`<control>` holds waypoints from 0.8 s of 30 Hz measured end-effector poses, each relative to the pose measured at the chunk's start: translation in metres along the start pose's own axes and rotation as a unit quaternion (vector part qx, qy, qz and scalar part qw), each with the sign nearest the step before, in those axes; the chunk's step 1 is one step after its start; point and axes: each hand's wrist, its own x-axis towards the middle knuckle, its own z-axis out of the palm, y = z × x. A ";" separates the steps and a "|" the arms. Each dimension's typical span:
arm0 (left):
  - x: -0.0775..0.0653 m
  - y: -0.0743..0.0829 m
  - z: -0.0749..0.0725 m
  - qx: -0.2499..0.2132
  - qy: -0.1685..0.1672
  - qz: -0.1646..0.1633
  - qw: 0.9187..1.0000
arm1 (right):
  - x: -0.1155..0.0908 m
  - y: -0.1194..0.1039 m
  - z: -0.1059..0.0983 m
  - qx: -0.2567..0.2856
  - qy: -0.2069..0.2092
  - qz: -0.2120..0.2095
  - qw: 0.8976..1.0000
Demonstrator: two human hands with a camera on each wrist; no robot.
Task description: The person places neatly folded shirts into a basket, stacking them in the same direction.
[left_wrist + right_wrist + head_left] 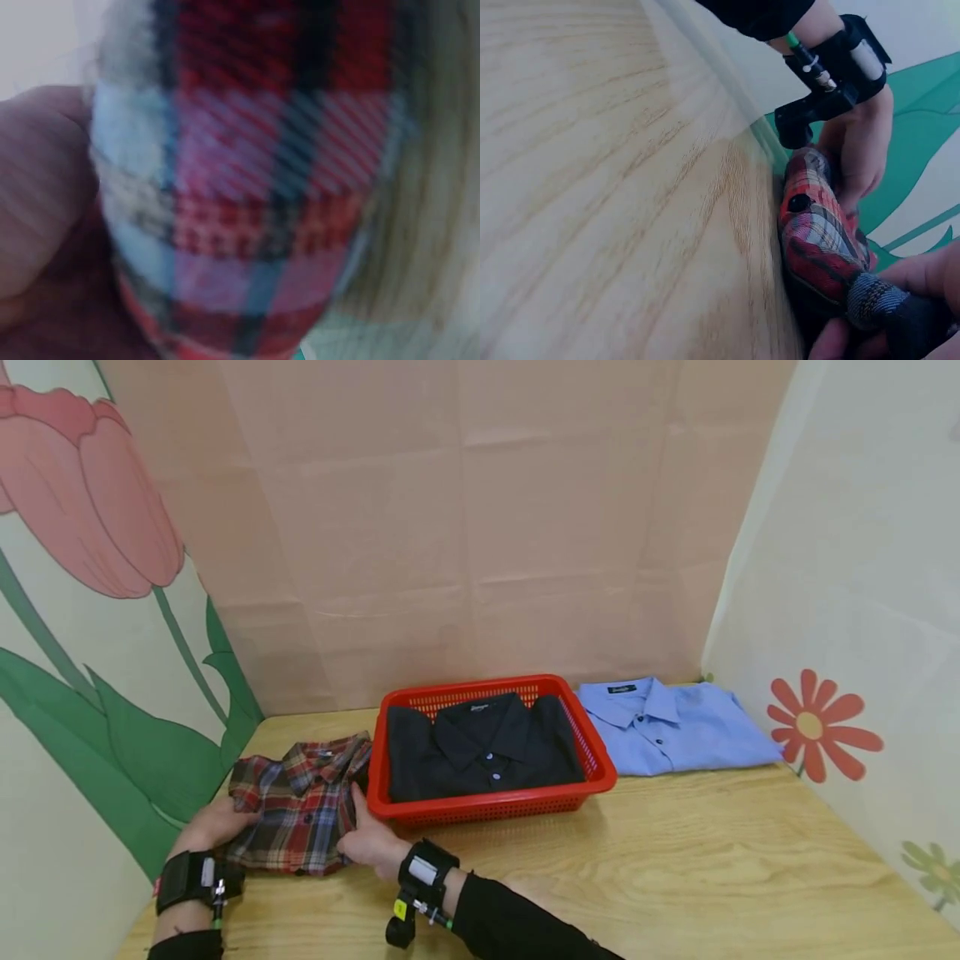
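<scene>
A folded plaid shirt [306, 810] in red, blue and black lies at the left of the table, collar toward the back. My left hand [213, 823] grips its left side; in the left wrist view the plaid cloth [240, 150] fills the frame close up beside that hand [37, 202]. On the other side my right hand [372, 842] holds the shirt's right edge, thumb pointing up along it. The right wrist view shows fingers [831, 341] beneath a dark fold and the thumb over it, with the left hand [866, 150] at the far end.
Just right of the plaid shirt stands a red plastic basket [487, 803] with a folded dark shirt [480, 747] in it. Behind it to the right lies a folded light blue shirt [675, 727]. Printed walls enclose the wooden table [697, 852] at left, back and right.
</scene>
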 end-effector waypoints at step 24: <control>0.002 0.015 -0.004 -0.053 0.149 -0.039 0.987 | -0.007 -0.009 -0.001 -0.076 -0.060 -0.164 0.982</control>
